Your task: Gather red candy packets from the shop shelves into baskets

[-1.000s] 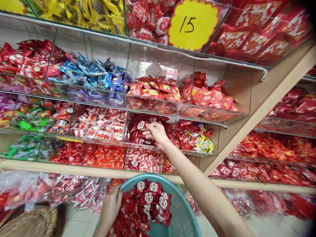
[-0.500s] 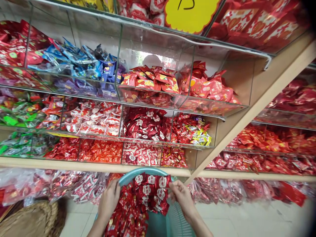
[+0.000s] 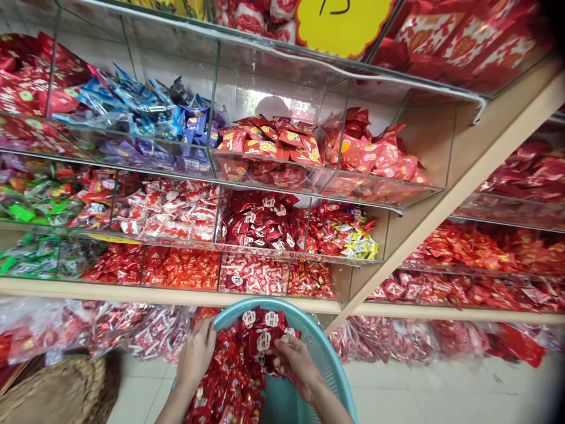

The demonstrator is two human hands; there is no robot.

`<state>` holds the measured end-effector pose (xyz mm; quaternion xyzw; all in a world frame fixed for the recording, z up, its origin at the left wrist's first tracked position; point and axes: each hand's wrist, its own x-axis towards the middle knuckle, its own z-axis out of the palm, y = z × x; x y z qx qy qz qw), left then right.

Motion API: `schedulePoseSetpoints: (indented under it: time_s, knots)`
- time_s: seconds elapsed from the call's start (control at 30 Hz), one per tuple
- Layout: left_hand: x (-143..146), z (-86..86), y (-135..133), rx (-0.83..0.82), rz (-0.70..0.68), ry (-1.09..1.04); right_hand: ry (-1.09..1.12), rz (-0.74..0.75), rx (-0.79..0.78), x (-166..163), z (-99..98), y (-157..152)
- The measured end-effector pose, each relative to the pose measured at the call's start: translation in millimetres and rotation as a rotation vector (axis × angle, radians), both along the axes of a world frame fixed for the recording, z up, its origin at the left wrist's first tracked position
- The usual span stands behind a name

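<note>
A teal plastic basket (image 3: 324, 344) holds small red wrapped candies (image 3: 229, 383) on its left side and dark red candy packets with white printed labels (image 3: 262, 340) toward the back. My left hand (image 3: 197, 353) is closed round the basket's left rim. Over the labelled packets, my right hand (image 3: 293, 359) has its fingers bent and pinched on a candy packet, which it partly hides. The bare bottom of the basket shows in front of that hand.
Clear-walled shelf bins of wrapped candies (image 3: 260, 224) rise in front, above a wooden shelf edge (image 3: 145, 294) close behind the basket. Bagged candies (image 3: 379, 338) lie beneath. A woven basket (image 3: 66, 388) stands at lower left on the tiled floor. A yellow price sign (image 3: 342, 23) hangs above.
My right hand has moved left from the outer edge of the labelled packets to their middle, and those at the right have shifted. My left hand stays on the rim.
</note>
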<state>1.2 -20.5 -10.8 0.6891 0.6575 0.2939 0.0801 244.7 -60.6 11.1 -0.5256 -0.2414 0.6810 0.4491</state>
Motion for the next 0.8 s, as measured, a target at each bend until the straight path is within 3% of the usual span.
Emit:
schedulePoseSetpoints:
  time_s: [0.23, 0.5, 0.8]
  knots:
    - [-2, -2.4, 0, 0.019, -0.005, 0.025, 0.044, -0.061, 0.032, 4, 1.9, 2]
    - [-2, -1.5, 1, 0.008, -0.020, 0.007, 0.111, -0.364, -0.048, 42, -8.2, -27]
    - [-1, -0.1, 0, 0.003, 0.003, 0.009, 0.148, -0.401, -0.143, 34, -10.9, -2]
